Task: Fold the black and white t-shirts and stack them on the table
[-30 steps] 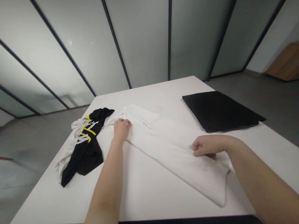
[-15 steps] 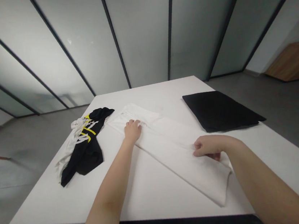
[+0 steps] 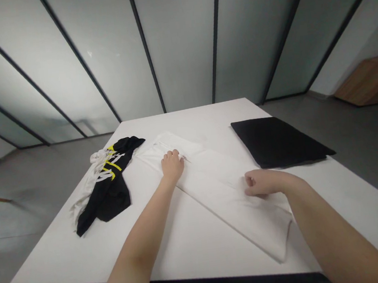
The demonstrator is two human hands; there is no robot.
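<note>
White trousers (image 3: 211,180), folded lengthwise, lie slantwise across the white table (image 3: 174,249). Their waist end is at the far left and the leg ends are near the front right. My left hand (image 3: 173,164) lies palm down on their upper part, fingers stretched out, beside some small wrinkles. Over the lower leg, my right hand (image 3: 261,182) rests at the fabric's right side with bent fingers; a small gap shows between thumb and forefinger. Its other fingers are partly hidden, and no cloth is seen gripped.
A rumpled black and white garment with yellow marks (image 3: 111,178) lies on the table's left side. On the right is a flat, folded black cloth (image 3: 278,142). Frosted glass panels (image 3: 180,41) stand behind the table, and a wooden cabinet (image 3: 370,80) stands at far right.
My left hand has slid slightly to the right over the trousers. My right hand has stayed nearly in place, its thumb and forefinger a little further apart.
</note>
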